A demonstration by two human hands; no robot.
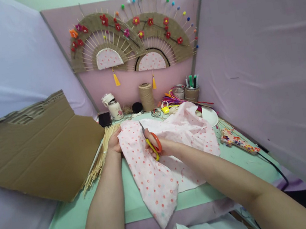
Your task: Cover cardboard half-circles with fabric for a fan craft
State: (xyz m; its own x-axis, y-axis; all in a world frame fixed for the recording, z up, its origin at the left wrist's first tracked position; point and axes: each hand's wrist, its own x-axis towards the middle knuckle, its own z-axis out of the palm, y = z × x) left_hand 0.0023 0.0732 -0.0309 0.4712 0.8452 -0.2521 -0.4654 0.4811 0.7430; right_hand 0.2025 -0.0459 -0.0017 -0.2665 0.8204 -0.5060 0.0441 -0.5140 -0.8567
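Across the green tabletop (79, 220), pink dotted fabric (154, 173) is lying spread, one pointed corner hanging over the near edge. The left hand (114, 141) is pinching its far left side, beside some thin sticks (99, 165); the right hand (164, 147) is gripping scissors (158, 143) by their orange-and-yellow handles, blades pointing away against the fabric.

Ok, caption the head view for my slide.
Left hand holds dotted fabric; right hand grips scissors, two flowered fans behind.
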